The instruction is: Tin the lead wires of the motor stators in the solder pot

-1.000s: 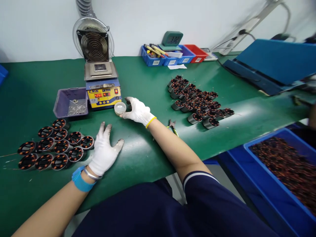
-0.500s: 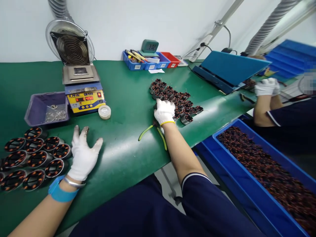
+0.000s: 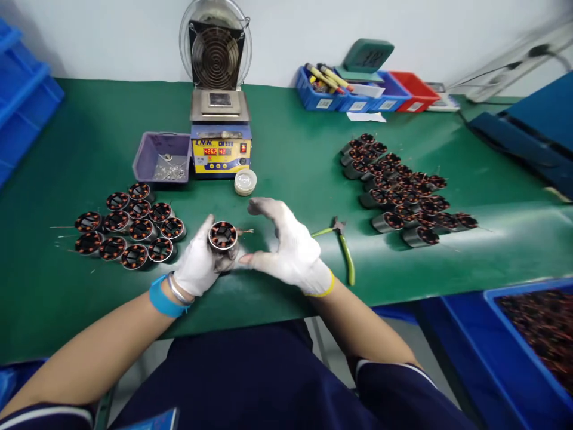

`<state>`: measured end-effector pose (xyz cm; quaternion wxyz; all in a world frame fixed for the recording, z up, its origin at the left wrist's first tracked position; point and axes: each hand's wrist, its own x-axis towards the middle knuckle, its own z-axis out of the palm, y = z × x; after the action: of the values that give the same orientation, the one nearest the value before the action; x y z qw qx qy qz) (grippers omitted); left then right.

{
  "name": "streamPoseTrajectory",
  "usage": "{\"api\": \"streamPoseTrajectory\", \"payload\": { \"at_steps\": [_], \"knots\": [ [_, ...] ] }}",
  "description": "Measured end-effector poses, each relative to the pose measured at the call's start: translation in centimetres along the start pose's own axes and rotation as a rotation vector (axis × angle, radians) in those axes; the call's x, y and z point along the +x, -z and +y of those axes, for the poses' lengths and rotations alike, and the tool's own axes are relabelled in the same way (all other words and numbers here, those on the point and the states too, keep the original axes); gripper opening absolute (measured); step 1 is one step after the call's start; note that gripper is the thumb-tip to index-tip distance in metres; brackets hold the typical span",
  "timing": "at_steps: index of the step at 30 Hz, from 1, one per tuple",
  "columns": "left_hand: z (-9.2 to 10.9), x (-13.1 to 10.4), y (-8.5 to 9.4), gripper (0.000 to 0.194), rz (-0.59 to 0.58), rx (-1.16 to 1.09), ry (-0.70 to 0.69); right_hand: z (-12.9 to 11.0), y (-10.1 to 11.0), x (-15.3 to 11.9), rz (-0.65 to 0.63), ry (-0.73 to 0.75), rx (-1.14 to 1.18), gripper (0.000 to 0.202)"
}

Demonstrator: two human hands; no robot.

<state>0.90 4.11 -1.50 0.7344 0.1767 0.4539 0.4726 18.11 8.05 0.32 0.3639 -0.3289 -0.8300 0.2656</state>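
My gloved left hand (image 3: 199,261) is wrapped round a metal motor stator (image 3: 222,236) with orange-copper windings, its open ring facing up and its wire ends sticking out to the right. My gloved right hand (image 3: 290,248) is just right of it, thumb and fingers apart, holding nothing. Left of my left hand, a group of similar stators (image 3: 141,230) stands on the green table. A second group (image 3: 403,185) stands at the right. Green-handled cutters (image 3: 347,257) lie open between my right hand and that group.
Behind my hands stand a yellow-blue solder pot (image 3: 221,156), a purple tray (image 3: 162,140) of metal scraps and a small round tin (image 3: 245,181). Pen bins (image 3: 322,100) sit along the wall. A blue crate (image 3: 496,304) of parts is at lower right.
The view has swung left. My right hand has come from the right group to near my left hand and is now open. My left hand has closed round a stator.
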Motion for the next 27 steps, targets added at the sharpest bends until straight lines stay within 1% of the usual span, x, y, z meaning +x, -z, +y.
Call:
{"api": "streamPoseTrajectory", "payload": {
  "at_steps": [1, 2, 4, 7, 10, 13, 15, 16, 18, 19, 20, 21, 22, 23, 25, 26, 27],
  "knots": [
    [0.4, -0.2, 0.0, 0.057, -0.010, -0.034, 0.004, 0.4, 0.0, -0.1, 0.010, -0.059, 0.050, 0.072],
    [0.9, -0.3, -0.1, 0.058, -0.024, -0.074, 0.015, 0.7, 0.0, -0.2, 0.005, -0.106, 0.098, 0.064],
    [1.4, -0.5, -0.2, 0.057, -0.044, -0.131, 0.033, 1.1, -0.5, -0.3, -0.010, -0.165, 0.199, 0.045],
    [1.5, -0.4, -0.2, 0.055, -0.058, -0.176, 0.069, 1.0, -1.7, -0.2, 0.059, -0.211, 0.327, 0.019],
    [1.3, -0.3, 0.1, 0.052, -0.109, -0.186, 0.090, 0.8, -2.0, 0.0, 0.125, -0.141, 0.345, 0.008],
    [1.4, -0.3, 0.3, 0.045, -0.159, -0.203, 0.157, 0.6, -1.0, 0.4, 0.097, -0.052, 0.285, 0.006],
    [1.6, -0.5, 0.1, 0.029, -0.128, -0.239, 0.171, 0.1, 0.0, 0.9, 0.067, -0.033, 0.206, 0.007],
    [1.6, -0.6, 0.0, 0.020, -0.099, -0.267, 0.143, -0.3, 0.4, 1.2, 0.050, -0.019, 0.152, 0.007],
    [1.5, -0.7, -0.1, 0.009, -0.010, -0.345, -0.022, -1.4, 1.1, 1.8, 0.005, 0.040, 0.037, 0.005],
    [1.4, -0.7, -0.2, 0.012, 0.035, -0.375, -0.112, -2.0, 1.4, 2.1, -0.024, 0.087, -0.015, 0.006],
    [1.3, -0.6, -0.1, 0.023, 0.083, -0.389, -0.176, -2.7, 1.6, 2.3, -0.051, 0.140, -0.061, 0.006],
    [1.2, -0.5, 0.0, 0.033, 0.122, -0.381, -0.188, -3.3, 1.8, 2.5, -0.073, 0.193, -0.102, 0.006],
    [1.1, -0.4, 0.1, 0.039, 0.125, -0.355, -0.142, -3.7, 1.9, 2.7, -0.086, 0.240, -0.140, 0.006],
    [1.1, -0.3, 0.3, 0.043, 0.079, -0.313, -0.045, -4.0, 2.0, 2.8, -0.092, 0.279, -0.178, 0.005],
    [1.2, -0.3, 0.5, 0.047, -0.123, -0.234, 0.155, -4.2, 2.2, 2.9, -0.088, 0.318, -0.259, 0.003],
    [1.4, -0.4, 0.5, 0.045, -0.230, -0.217, 0.200, -4.1, 2.4, 3.0, -0.080, 0.320, -0.294, 0.003],
    [1.6, -0.5, 0.6, 0.040, -0.309, -0.222, 0.198, -3.9, 2.5, 3.0, -0.070, 0.314, -0.320, 0.003]
  ]
}}
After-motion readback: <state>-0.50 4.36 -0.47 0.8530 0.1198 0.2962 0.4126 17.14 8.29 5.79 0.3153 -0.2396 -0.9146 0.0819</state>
